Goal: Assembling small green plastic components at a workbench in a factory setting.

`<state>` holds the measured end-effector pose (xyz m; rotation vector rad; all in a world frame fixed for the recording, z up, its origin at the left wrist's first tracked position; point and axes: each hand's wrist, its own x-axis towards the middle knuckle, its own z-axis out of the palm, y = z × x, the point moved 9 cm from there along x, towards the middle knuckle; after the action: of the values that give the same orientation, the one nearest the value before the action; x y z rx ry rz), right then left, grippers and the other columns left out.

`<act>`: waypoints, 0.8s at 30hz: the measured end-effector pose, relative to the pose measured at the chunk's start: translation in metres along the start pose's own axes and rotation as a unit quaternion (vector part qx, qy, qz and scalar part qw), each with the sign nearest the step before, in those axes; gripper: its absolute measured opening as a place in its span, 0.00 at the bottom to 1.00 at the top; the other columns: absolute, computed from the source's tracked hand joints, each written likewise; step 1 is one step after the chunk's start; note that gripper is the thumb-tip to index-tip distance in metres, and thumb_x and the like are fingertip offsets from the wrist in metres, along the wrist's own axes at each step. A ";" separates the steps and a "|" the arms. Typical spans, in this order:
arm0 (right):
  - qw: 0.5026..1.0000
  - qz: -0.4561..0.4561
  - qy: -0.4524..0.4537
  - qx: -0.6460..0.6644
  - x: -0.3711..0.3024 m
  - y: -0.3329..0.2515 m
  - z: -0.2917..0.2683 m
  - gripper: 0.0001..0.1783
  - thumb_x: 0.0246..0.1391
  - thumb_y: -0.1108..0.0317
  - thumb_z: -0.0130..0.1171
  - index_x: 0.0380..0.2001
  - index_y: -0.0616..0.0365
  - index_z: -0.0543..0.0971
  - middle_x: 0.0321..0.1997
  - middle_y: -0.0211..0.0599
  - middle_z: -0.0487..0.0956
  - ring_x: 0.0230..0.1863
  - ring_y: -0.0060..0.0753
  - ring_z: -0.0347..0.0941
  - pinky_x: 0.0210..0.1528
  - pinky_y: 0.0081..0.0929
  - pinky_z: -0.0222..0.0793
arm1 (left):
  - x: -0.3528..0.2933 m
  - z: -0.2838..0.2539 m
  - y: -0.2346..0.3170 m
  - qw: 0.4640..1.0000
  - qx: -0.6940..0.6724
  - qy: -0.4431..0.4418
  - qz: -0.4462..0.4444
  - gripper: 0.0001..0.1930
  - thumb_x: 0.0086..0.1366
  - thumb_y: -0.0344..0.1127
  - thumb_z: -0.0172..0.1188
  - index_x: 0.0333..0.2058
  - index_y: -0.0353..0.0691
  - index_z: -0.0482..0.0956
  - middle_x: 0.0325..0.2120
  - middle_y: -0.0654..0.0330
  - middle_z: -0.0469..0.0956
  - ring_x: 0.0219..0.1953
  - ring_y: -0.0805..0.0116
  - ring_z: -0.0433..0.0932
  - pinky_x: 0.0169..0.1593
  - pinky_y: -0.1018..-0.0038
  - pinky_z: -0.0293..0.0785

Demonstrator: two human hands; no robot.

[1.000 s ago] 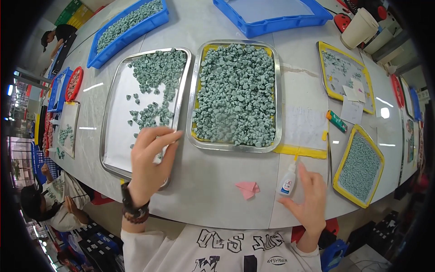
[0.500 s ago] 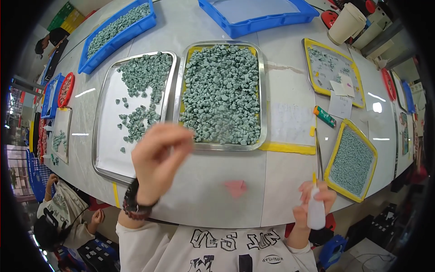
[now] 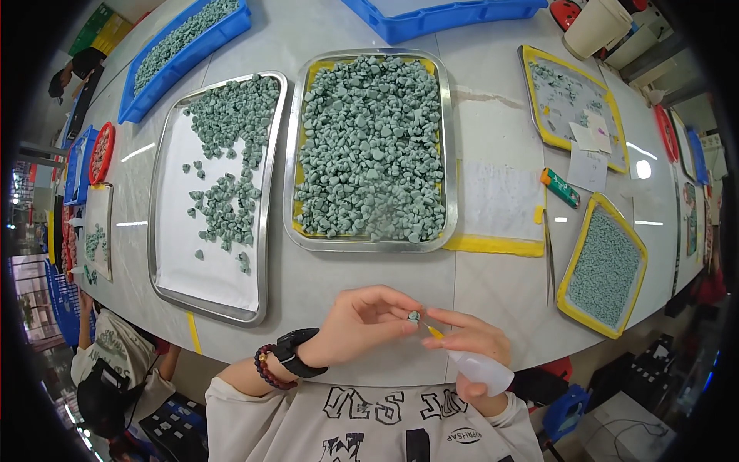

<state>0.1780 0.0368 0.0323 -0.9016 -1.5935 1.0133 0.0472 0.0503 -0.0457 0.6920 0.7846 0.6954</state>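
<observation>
Close to the table's front edge, my left hand (image 3: pixel 366 322) pinches a small green piece (image 3: pixel 413 316) between thumb and fingertips. My right hand (image 3: pixel 473 343) is wrapped round a white squeeze bottle (image 3: pixel 486 373) with a yellow tip (image 3: pixel 436 333). That tip points at the green piece, and whether they touch is too small to tell. Beyond my hands, a metal tray (image 3: pixel 369 247) is heaped with similar green pieces (image 3: pixel 369 154). To its left, a second metal tray (image 3: pixel 202 302) lined with white paper has looser green pieces (image 3: pixel 229 208).
Tweezers (image 3: pixel 550 258) lie at right beside a yellow-edged tray (image 3: pixel 570 306) of finer green pieces. Farther back are a green-and-orange box (image 3: pixel 560 188), another yellow-edged tray (image 3: pixel 539 135) and a cup (image 3: pixel 596 29). Blue bins (image 3: pixel 185 55) stand at the far side. A person (image 3: pixel 115 350) sits at left.
My left hand has come back and right from over the trays and now holds a green piece. My right hand has moved left with the bottle, tilting it toward that piece.
</observation>
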 end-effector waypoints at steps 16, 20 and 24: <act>1.000 0.019 -0.001 -0.002 -0.002 0.005 0.002 0.32 0.60 0.39 0.37 0.33 0.61 0.72 0.23 0.44 0.80 0.39 0.55 0.78 0.36 0.38 0.77 | -0.001 0.000 0.002 0.999 0.047 -0.004 0.025 0.13 0.56 0.19 0.60 0.41 0.31 0.76 0.40 0.57 0.77 0.41 0.75 0.76 0.45 0.79 0.76; 1.000 0.015 0.002 0.009 -0.003 0.004 0.001 0.32 0.60 0.39 0.38 0.33 0.62 0.72 0.23 0.44 0.80 0.38 0.57 0.78 0.36 0.40 0.77 | -0.001 0.001 0.002 0.999 0.038 -0.011 0.023 0.13 0.56 0.19 0.60 0.41 0.31 0.76 0.41 0.57 0.77 0.41 0.75 0.76 0.45 0.79 0.76; 0.999 0.017 0.008 0.026 -0.003 0.003 0.000 0.31 0.60 0.40 0.39 0.33 0.62 0.72 0.23 0.44 0.79 0.37 0.58 0.78 0.37 0.43 0.77 | -0.002 0.000 0.001 0.999 0.026 -0.010 0.021 0.13 0.56 0.19 0.60 0.41 0.32 0.76 0.41 0.57 0.77 0.42 0.75 0.76 0.45 0.79 0.76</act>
<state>0.1793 0.0347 0.0286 -0.9020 -1.5363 1.0631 0.0462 0.0490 -0.0439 0.7643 0.7733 0.7073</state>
